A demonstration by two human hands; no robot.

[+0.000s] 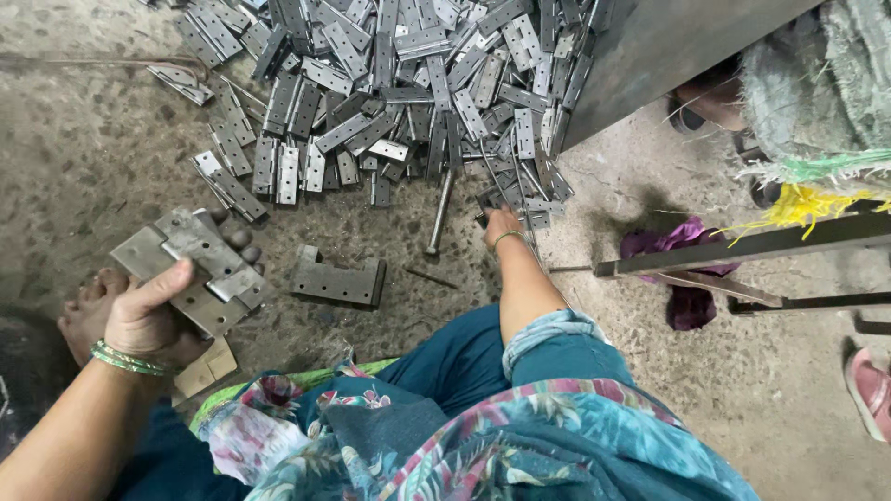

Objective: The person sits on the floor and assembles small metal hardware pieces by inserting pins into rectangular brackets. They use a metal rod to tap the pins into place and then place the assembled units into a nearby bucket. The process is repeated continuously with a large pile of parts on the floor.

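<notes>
While the left hand (148, 320) grips a hinge (190, 269) up off the floor, thumb clamped over its leaf, the right hand (501, 227) reaches to the near edge of the pile of hinges (399, 83); whether its fingers have closed on anything cannot be told. The held hinge could swing shut and pinch a finger, and the pile's sharp corners could nick the reaching hand. A loose hinge half (336, 278) and a metal rod (438, 213) lie between the hands. Bare concrete floor (83, 158) gives room leftward; a metal frame (742, 250) crowds the right.
</notes>
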